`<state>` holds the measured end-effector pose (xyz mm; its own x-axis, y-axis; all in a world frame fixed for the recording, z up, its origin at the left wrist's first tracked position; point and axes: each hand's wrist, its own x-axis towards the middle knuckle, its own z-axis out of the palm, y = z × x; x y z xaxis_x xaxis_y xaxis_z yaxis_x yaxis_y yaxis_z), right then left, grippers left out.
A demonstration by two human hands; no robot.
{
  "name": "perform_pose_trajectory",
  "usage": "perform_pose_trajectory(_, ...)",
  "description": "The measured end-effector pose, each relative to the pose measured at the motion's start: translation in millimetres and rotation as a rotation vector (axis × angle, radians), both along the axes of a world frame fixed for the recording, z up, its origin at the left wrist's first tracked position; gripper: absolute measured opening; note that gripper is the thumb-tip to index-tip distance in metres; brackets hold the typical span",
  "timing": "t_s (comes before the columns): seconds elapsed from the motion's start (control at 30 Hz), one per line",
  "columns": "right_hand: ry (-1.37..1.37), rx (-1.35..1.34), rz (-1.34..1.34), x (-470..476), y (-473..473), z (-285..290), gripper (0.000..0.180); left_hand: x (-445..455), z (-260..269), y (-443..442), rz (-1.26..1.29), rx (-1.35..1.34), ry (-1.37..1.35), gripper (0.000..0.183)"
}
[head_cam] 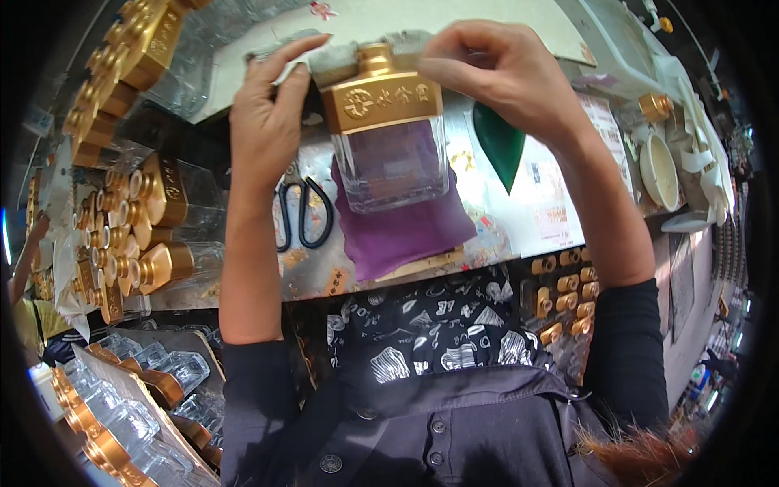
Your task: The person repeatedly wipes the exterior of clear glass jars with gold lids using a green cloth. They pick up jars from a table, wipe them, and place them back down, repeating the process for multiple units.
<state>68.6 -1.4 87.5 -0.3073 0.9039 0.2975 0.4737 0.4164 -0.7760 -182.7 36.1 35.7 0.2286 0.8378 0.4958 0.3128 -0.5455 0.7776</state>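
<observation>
A square clear glass bottle with an embossed gold shoulder and neck [383, 103] stands or lies on a purple cloth [408, 237] before me. My left hand [268, 109] is raised at the left of the bottle, its thumb and fingers apart beside a blurred greyish cloth or film [341, 64] behind the neck. My right hand [499, 67] is at the bottle's right shoulder, fingertips bent together near the same greyish material; whether they pinch it is blurred. Black-handled scissors [306, 213] lie left of the purple cloth. A dark green pointed piece [500, 143] is below my right hand.
Gold-topped glass bottles [164, 268] are stacked at the left, with more in trays [131, 389] at lower left. Printed sheets [548, 213] lie on the right of the table. A white bowl [659, 167] is farther right. Another person's arm [27, 255] shows at far left.
</observation>
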Motion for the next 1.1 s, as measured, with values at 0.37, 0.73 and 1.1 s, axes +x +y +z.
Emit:
perform_pose_trajectory(0.37, -0.103, 0.127, -0.09, -20, -55, -48, 0.016, 8, -25, -44, 0.012, -0.085, -0.167, 0.023)
perform_pose_trajectory(0.73, 0.037, -0.092, -0.016, -16, -63, -30, 0.009, 10, -13, -67, 0.004, 0.04, -0.091, 0.028)
perform_pose_trajectory(1.1, 0.542, -0.415, -0.037, -21, -71, -11, 0.024, 30, -2, -82, 0.179, 0.688, 0.158, 0.028)
